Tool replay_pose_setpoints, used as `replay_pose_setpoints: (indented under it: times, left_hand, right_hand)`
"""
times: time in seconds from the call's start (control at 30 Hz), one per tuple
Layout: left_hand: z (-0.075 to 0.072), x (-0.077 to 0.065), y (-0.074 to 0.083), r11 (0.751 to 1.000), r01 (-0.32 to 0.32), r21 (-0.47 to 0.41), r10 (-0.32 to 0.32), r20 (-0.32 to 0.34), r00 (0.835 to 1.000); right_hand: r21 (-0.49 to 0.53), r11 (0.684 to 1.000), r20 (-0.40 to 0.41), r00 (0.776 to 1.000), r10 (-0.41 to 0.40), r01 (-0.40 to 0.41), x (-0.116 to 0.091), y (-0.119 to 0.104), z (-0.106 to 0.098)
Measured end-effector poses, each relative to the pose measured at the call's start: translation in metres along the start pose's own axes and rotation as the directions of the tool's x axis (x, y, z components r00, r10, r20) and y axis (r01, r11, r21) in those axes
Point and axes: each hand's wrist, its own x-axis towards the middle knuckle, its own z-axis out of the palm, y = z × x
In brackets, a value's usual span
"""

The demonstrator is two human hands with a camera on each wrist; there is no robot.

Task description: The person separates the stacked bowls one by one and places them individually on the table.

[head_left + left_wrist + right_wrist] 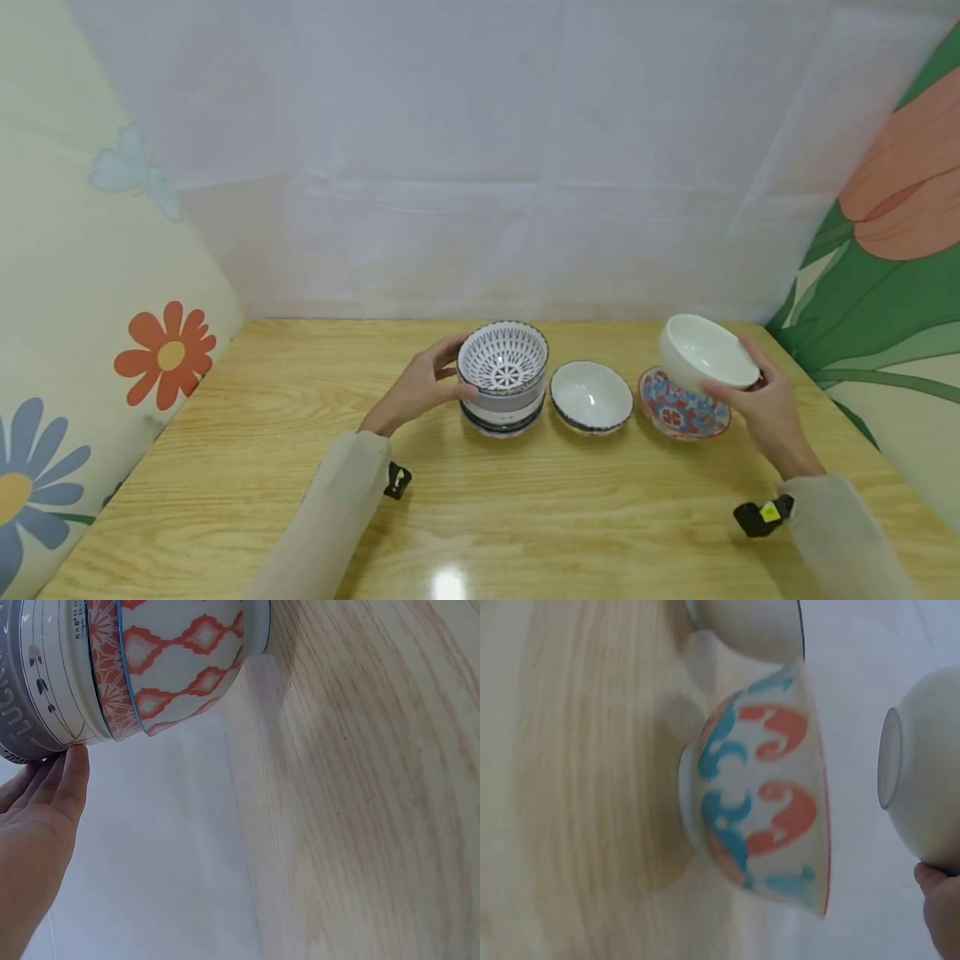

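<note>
On the left of the bowls, my left hand (422, 382) grips the top bowl (504, 358) of a nested stack, thumb in front and fingers on the far side. That bowl is white inside with dark dashes; its grey outside shows in the left wrist view. Under it sits a bowl (184, 660) with an orange-red pattern. My right hand (772, 408) holds a plain white bowl (708, 354) by its right side, tilted and raised. Below this is a bowl (684, 408) with red and blue decoration, upright on the table; the right wrist view shows the gap between the two.
A white bowl (591, 397) with a dark rim stands between the stack and the red and blue bowl. The bowls are on a wooden table (570, 517). A pale cloth (427, 167) hangs behind it, with flower-printed cloths at both sides.
</note>
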Motion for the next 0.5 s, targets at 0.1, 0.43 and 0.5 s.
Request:
replay_pose_setpoints:
  times: [0.1, 0.43, 0.5]
  left_hand:
    - [0.000, 0.000, 0.001, 1.000, 0.003, 0.009, -0.003, -0.003, 1.000]
    - [0.001, 0.000, -0.001, 1.000, 0.004, 0.001, -0.004, -0.008, 1.000]
    - [0.001, 0.000, -0.001, 1.000, 0.002, 0.003, -0.002, -0.005, 1.000]
  right_hand:
    - [-0.001, 0.999, -0.027, 0.999, 0.032, -0.032, -0.003, 0.009, -0.012]
    - [-0.192, 0.970, -0.154, 0.981, 0.121, -0.149, -0.016, 0.039, -0.039]
    - [-0.195, 0.966, -0.159, 0.977, 0.139, -0.169, -0.018, 0.044, -0.043]
